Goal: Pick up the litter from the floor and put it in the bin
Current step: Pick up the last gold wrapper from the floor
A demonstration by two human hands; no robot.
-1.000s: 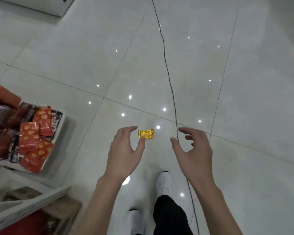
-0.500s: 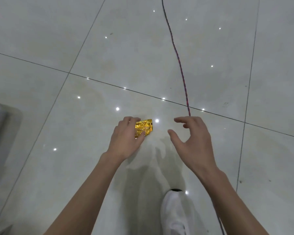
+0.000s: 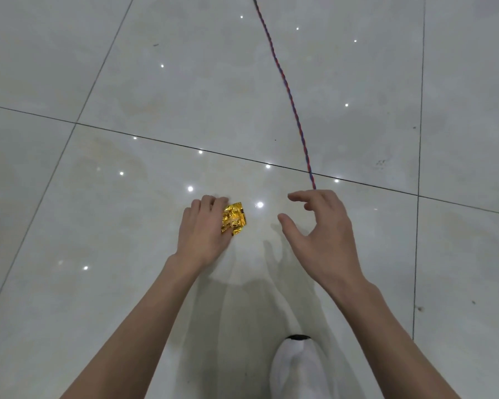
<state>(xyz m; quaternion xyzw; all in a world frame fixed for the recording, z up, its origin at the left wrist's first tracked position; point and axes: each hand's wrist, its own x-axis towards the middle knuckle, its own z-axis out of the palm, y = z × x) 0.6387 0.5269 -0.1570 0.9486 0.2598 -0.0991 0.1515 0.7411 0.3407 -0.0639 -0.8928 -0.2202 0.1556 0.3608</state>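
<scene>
Left hand [image 3: 203,231] grips gold wrapper [image 3: 233,218]; right hand [image 3: 319,231] hovers, fingers spread.

Print on the gold wrapper [image 3: 233,220] is too crumpled to read

The wrapper [image 3: 233,220] is shiny gold foil, all crinkly with bright yellow glints. The floor [image 3: 127,82] is glossy pale grey-white tile with faint beige blotches, thin dark grout lines and little white light dots reflecting in it. Then there's a twisted red-and-blue cord [image 3: 288,90] across it, and a white shoe [image 3: 298,370] with a black bit at the toe.
</scene>
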